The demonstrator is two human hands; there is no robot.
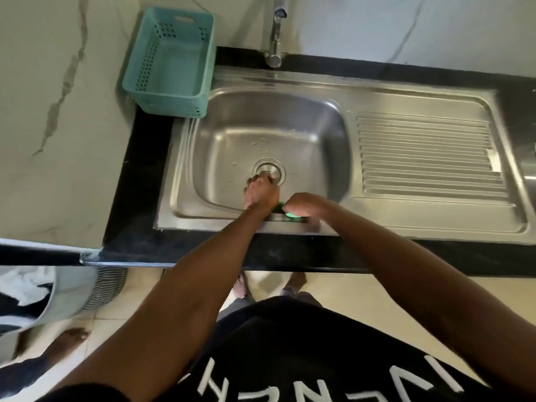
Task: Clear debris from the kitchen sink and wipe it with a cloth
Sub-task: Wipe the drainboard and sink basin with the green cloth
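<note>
A stainless steel sink (232, 132) is set in a black counter, with small bits of debris (259, 145) and water drops on its floor above the drain (268, 171). My left hand (261, 191) reaches into the basin, its fingertips curled at the drain's near edge on the strainer. My right hand (304, 204) rests on the sink's front rim and grips a green cloth or sponge (291, 214), mostly hidden under the fingers.
A teal plastic basket (171, 62) stands on the counter at the sink's back left. The tap (275, 39) rises behind the basin. A ribbed drainboard (429, 155) lies to the right. Another person's foot (66, 340) and a bucket (58, 291) are on the floor at left.
</note>
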